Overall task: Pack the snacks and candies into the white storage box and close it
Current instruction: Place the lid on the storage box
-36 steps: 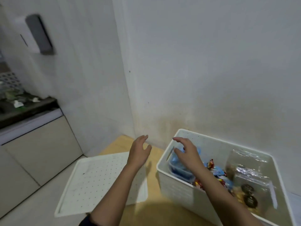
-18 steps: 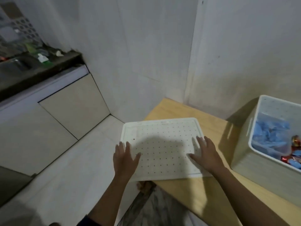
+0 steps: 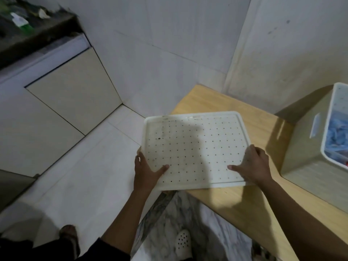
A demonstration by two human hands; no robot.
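Item: perforated white lid (image 3: 195, 147), over wooden table (image 3: 235, 206) corner; left hand (image 3: 146, 172) grasps left edge, right hand (image 3: 254, 166) grasps right edge, thumbs on top. White storage box (image 3: 305, 147) beside, uncovered.

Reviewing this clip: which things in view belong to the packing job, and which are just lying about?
Job: perforated white lid, gripped by left hand and right hand; white storage box; blue wrapped snacks inside it.
Lying about: clutter on the dark counter; cabinet door.
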